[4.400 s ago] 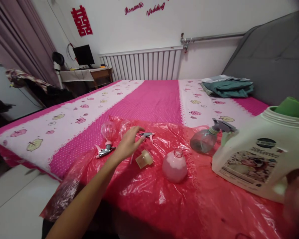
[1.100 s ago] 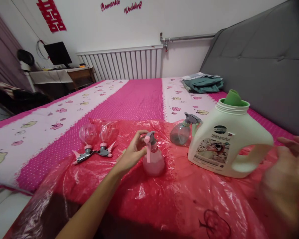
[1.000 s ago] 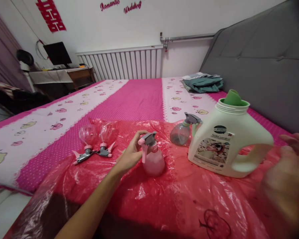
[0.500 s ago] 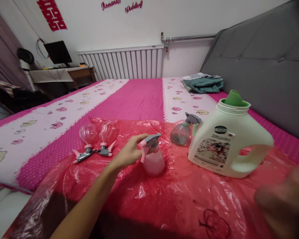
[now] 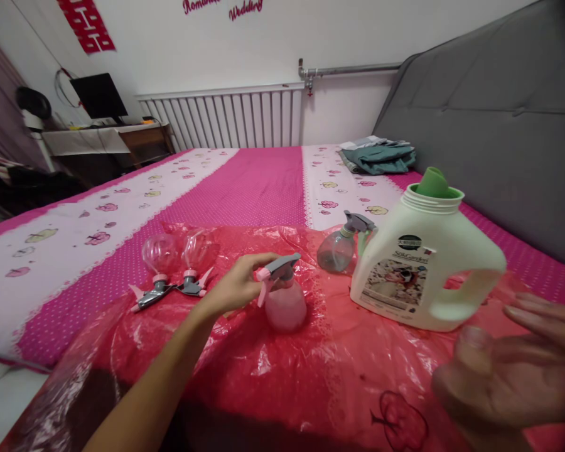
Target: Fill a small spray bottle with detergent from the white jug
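A pink spray bottle (image 5: 286,306) with a grey and pink trigger head stands upright on a red plastic sheet (image 5: 263,389). My left hand (image 5: 242,284) grips it around the neck from the left, fingers partly hidden behind the bottle. At the lower right, my right hand (image 5: 513,370) is open and slightly blurred, fingers apart with nothing in them. Nearest to it is a pale detergent jug (image 5: 428,263) with a green spout (image 5: 433,183) in its mouth. Between the jug and the pink bottle, farther back, stands a clear grey spray bottle (image 5: 336,252) with liquid inside.
Two clear pink spray bottles (image 5: 161,254) (image 5: 198,252) stand upside down on their trigger heads at the left. Folded clothes (image 5: 379,156) lie at the back right beside the grey headboard (image 5: 489,107). A pink patterned bedspread (image 5: 263,182) runs under the sheet.
My right hand has come further into view from the right edge, its fingers spread. The left hand keeps its hold on the pink spray bottle, and the camera view has shifted slightly.
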Motion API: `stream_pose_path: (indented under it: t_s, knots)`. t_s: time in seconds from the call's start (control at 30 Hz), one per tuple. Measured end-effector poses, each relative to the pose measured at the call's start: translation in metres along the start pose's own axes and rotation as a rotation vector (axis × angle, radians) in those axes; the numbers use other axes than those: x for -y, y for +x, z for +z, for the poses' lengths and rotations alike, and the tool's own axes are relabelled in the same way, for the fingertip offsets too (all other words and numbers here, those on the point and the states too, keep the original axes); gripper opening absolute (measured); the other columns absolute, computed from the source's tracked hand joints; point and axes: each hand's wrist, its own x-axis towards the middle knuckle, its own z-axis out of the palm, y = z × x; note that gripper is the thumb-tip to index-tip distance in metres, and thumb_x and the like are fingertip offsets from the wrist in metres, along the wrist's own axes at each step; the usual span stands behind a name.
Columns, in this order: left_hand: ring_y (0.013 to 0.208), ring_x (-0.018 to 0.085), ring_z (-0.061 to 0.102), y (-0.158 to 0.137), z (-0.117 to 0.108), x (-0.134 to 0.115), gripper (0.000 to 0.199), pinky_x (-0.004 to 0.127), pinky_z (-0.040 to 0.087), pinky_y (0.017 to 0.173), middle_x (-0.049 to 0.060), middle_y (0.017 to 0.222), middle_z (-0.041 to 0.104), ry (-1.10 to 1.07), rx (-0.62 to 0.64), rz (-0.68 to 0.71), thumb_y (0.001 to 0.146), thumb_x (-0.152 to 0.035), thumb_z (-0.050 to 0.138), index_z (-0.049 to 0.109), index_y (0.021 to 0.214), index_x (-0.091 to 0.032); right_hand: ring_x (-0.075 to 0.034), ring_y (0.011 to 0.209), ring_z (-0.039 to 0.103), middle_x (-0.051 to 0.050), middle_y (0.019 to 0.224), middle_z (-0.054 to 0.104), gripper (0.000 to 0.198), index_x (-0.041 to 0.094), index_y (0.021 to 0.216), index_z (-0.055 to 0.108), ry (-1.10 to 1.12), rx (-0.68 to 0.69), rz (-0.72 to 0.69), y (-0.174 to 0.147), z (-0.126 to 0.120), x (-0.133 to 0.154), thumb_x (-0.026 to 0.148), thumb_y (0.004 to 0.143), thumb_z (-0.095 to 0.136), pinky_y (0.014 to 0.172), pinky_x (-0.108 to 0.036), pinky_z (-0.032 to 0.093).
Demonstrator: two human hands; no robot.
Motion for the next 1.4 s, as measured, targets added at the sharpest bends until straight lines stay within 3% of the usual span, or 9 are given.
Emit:
stream_pose_path:
  t_s: [0.1,0.33,0.53,0.77,0.9,1.07,1.27,1.4]
  knots:
    - [0.089,0.021,0.071,0.004,-0.01,-0.006,0.021,0.034,0.061,0.081,0.009,0.095,0.075,0.059,0.114,0.038,0.091,-0.031,0.069,0.076,0.105,-0.017,-0.019,0.083,0.055,-0.009,0.09,0.05,0.025,0.023,0.101,0.058,0.121,-0.016,-0.169,0.0,0.0,0.015,0.031,0.078,0.064,0.074,-0.037,0.045]
    - [0.092,0.024,0.071,0.011,-0.02,-0.004,0.039,0.034,0.061,0.078,0.012,0.103,0.074,0.002,0.236,0.047,0.088,-0.047,0.073,0.077,0.113,-0.018,-0.021,0.109,0.055,-0.008,0.11,0.057,0.019,0.021,0.116,0.057,0.186,0.434,-0.073,-0.006,0.0,0.036,0.024,0.098,0.051,0.097,-0.039,0.043]
    - [0.097,0.026,0.073,0.01,-0.021,0.005,0.052,0.039,0.062,0.085,0.013,0.104,0.076,-0.101,0.266,0.026,0.084,-0.064,0.074,0.076,0.11,-0.019,-0.017,0.114,0.06,-0.003,0.126,0.06,0.03,0.029,0.129,0.06,0.4,0.815,0.157,-0.014,0.02,0.038,0.041,0.103,0.051,0.092,-0.031,0.051]
    - [0.097,0.026,0.072,0.014,-0.023,0.011,0.04,0.038,0.059,0.084,0.012,0.105,0.074,-0.028,0.267,0.05,0.087,-0.053,0.074,0.077,0.111,-0.02,-0.027,0.127,0.057,-0.007,0.134,0.059,0.062,0.026,0.139,0.057,0.608,1.056,0.48,-0.021,0.071,0.058,0.06,0.087,0.065,0.116,-0.055,0.042]
    - [0.101,0.025,0.066,0.014,-0.023,0.019,0.029,0.039,0.054,0.091,0.009,0.108,0.071,0.023,0.199,0.093,0.08,-0.04,0.082,0.08,0.104,-0.023,-0.028,0.123,0.059,-0.009,0.131,0.061,0.066,0.02,0.131,0.062,0.717,1.114,0.608,-0.023,0.09,0.071,0.061,0.08,0.069,0.115,-0.055,0.043]
    - [0.102,0.025,0.064,0.004,-0.018,0.03,0.026,0.038,0.051,0.093,0.009,0.108,0.067,0.021,0.113,0.103,0.084,-0.037,0.08,0.079,0.105,-0.022,-0.028,0.122,0.061,-0.01,0.129,0.062,0.067,0.019,0.128,0.061,0.794,1.097,0.689,-0.027,0.101,0.079,0.059,0.075,0.071,0.114,-0.052,0.046]
    - [0.106,0.027,0.064,-0.008,-0.009,0.037,0.033,0.038,0.051,0.095,0.009,0.112,0.066,-0.03,0.031,0.09,0.084,-0.047,0.081,0.079,0.105,-0.021,-0.027,0.117,0.063,-0.01,0.125,0.063,0.064,0.02,0.127,0.059,0.793,1.098,0.658,-0.032,0.104,0.081,0.057,0.075,0.072,0.11,-0.05,0.048]
    - [0.12,0.03,0.061,-0.013,-0.002,0.041,0.046,0.042,0.048,0.102,0.01,0.123,0.066,-0.094,-0.014,0.08,0.083,-0.045,0.083,0.071,0.123,-0.024,-0.027,0.122,0.06,-0.009,0.125,0.062,0.07,0.025,0.14,0.05,0.763,1.061,0.597,-0.037,0.104,0.078,0.06,0.082,0.068,0.112,-0.052,0.044]
